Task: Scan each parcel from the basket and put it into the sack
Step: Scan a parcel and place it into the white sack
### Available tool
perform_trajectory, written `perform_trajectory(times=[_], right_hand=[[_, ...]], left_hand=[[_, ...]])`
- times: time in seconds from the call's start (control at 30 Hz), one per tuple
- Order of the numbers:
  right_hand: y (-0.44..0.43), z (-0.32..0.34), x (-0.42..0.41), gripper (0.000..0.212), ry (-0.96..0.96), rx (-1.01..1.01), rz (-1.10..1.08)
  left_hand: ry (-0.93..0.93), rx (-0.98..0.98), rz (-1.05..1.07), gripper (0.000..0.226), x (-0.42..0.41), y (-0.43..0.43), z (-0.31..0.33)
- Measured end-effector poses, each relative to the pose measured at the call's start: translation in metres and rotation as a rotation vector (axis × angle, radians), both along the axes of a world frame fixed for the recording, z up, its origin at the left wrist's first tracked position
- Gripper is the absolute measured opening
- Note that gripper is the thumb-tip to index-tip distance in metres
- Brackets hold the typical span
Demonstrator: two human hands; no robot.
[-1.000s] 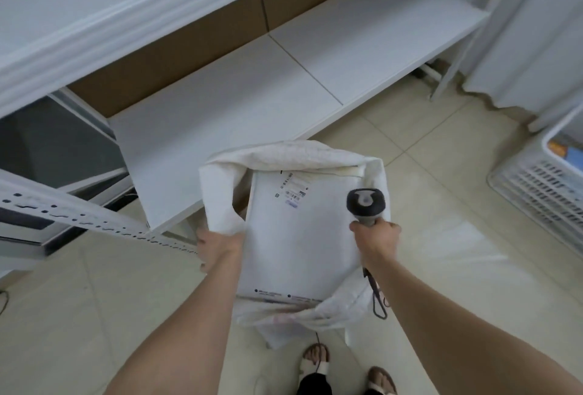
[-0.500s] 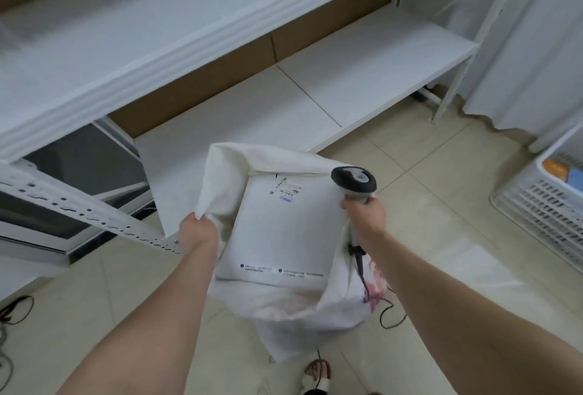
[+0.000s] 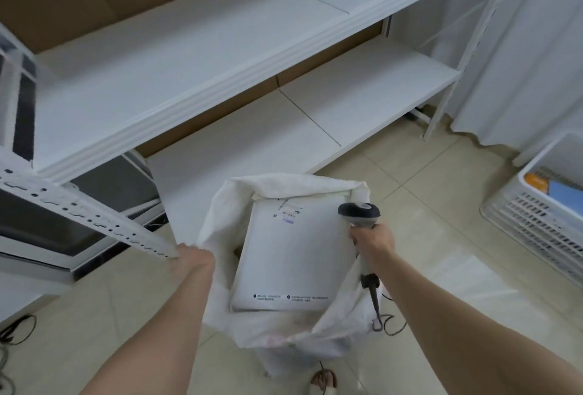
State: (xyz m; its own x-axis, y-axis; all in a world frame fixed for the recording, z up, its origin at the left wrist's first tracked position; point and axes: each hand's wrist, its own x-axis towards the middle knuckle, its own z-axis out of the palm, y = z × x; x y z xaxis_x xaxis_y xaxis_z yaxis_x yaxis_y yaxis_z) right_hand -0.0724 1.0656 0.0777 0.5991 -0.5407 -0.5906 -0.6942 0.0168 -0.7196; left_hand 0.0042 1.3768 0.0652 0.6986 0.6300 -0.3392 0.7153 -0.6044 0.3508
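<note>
A white metal shelving rack (image 3: pixel 189 57) is filling the upper half of the view, its two wide shelves running from the left edge towards the right, with brown board showing behind them. Pale floor tiles (image 3: pixel 441 192) are spreading out below it, and a white curtain (image 3: pixel 520 63) is hanging at the far right behind the rack's end post. In the lower middle a white woven sack (image 3: pixel 220 227) is being held up with its mouth gaping towards the camera. A large flat white parcel (image 3: pixel 293 256) is sitting inside that mouth, face up, with its top edge tucked under the sack's far rim and its near edge lying against the sagging front cloth. A white slatted plastic basket (image 3: pixel 533 224) is standing on the floor at the right edge, well apart from the sack, with an orange item (image 3: pixel 536 180) and a blue item (image 3: pixel 566 194) showing inside. The right hand (image 3: pixel 373 241) is wrapping its fingers round the handle of a handheld barcode scanner (image 3: pixel 359 213), whose dark head is hovering over the parcel's upper right corner, its cable (image 3: pixel 375 303) dangling down beside the sack. The left hand (image 3: pixel 192 260) is clutching the sack's left rim, though blur is hiding its fingers. A small printed label (image 3: pixel 287 213) is sitting near the parcel's top edge. A sandalled foot (image 3: pixel 323 380) is peeking out at the bottom
</note>
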Motion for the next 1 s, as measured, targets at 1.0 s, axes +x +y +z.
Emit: perform_trajectory(times=[1.0], right_hand=[[-0.043,-0.053,0.049,0.004,-0.033,0.276,-0.078]], left_hand=[[0.611,0.142,-1.406,0.076,0.053,-0.214,-0.145]])
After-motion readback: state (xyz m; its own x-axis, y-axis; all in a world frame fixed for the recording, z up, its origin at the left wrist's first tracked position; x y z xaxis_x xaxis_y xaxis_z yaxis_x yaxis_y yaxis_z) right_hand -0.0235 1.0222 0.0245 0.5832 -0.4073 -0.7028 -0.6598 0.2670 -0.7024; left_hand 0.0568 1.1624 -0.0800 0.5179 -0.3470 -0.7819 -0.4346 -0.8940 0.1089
